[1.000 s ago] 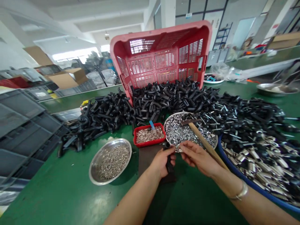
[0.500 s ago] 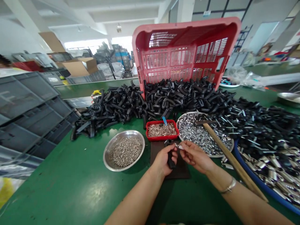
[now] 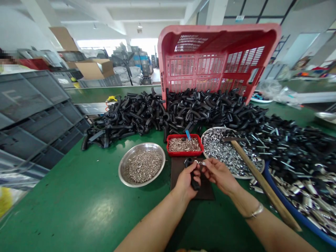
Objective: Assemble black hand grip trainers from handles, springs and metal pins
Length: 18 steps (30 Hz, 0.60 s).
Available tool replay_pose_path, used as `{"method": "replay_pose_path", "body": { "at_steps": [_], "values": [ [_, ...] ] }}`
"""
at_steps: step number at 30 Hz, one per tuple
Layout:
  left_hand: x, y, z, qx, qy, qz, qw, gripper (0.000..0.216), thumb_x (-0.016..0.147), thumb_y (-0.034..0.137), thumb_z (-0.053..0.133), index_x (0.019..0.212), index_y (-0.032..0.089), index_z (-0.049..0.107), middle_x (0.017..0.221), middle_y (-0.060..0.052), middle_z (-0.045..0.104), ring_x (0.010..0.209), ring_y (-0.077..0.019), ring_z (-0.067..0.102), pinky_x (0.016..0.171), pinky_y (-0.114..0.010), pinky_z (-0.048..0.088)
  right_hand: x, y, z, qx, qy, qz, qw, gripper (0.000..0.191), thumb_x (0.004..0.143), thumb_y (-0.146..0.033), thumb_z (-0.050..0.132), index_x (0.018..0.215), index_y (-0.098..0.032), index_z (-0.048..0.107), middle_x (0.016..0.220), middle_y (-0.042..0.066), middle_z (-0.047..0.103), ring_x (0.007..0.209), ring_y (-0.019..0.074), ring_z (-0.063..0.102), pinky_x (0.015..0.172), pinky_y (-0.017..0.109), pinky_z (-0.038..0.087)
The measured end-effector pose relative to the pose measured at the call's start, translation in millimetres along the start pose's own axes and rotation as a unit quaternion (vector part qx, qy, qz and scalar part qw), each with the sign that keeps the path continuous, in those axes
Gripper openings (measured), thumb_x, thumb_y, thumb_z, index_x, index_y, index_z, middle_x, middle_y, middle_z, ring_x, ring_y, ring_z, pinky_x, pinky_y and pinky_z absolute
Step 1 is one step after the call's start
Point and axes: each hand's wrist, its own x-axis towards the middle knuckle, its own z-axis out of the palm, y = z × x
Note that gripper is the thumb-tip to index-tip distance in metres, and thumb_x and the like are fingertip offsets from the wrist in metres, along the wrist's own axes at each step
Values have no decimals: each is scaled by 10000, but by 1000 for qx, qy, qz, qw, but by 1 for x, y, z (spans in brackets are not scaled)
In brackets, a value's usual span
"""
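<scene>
My left hand [image 3: 187,182] is closed round a black plastic handle [image 3: 195,184], which stands tilted with its top end showing above the thumb. A small metal coil spring [image 3: 202,163] is pinched in the fingertips of my right hand [image 3: 219,175]. The spring's hooked end meets my left thumb and forefinger beside the top of the handle; whether it touches the handle I cannot tell. Both hands are over a dark brown mat [image 3: 178,171] on the green table [image 3: 86,203].
Behind the mat are a red tray [image 3: 185,153] of metal pins and a white dish [image 3: 207,154] of small metal parts. A hammer [image 3: 265,183] lies across the dish. A steel bowl [image 3: 123,175], a blue-rimmed tub [image 3: 291,206] of springs, heaped black handles [image 3: 139,113] and a red crate [image 3: 220,29] surround them.
The camera view has shifted slightly, so the surroundings sit a little further right. Both hands keep their holds on the handle and the spring, close together as before.
</scene>
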Motion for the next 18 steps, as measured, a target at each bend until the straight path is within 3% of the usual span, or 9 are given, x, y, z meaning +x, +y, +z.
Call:
{"method": "replay_pose_path", "body": {
  "at_steps": [3,6,13,18],
  "values": [
    [0,-8,0,37,22,62,997,88,761,144,578,793,118,501,675,13,499,411,9,404,301,-59,257,0,-4,-3,-137,63,-107,983,274,736,-453,567,840,-202,532,756,31,611,651,149,597,484,242,482],
    [-1,-12,-2,102,4,65,993,189,714,154,626,848,151,493,733,4,531,430,-9,426,313,-75,275,1,-16,-4,-215,73,-189,955,207,791,-410,510,884,-228,538,845,42,627,807,186,617,691,321,518],
    [-1,8,-10,55,-107,-162,979,103,738,181,487,728,78,485,535,44,352,389,-5,343,311,-65,235,0,-55,2,-229,-38,-209,950,175,838,-360,453,899,-204,506,845,43,633,823,165,624,745,316,498],
    [0,15,-14,-25,-151,-258,954,100,706,176,474,733,80,458,526,59,299,389,-1,329,319,-47,227,-2,-58,7,-286,-49,-243,926,140,849,-310,435,884,-206,522,829,34,631,818,149,617,745,290,485]
  ]
}}
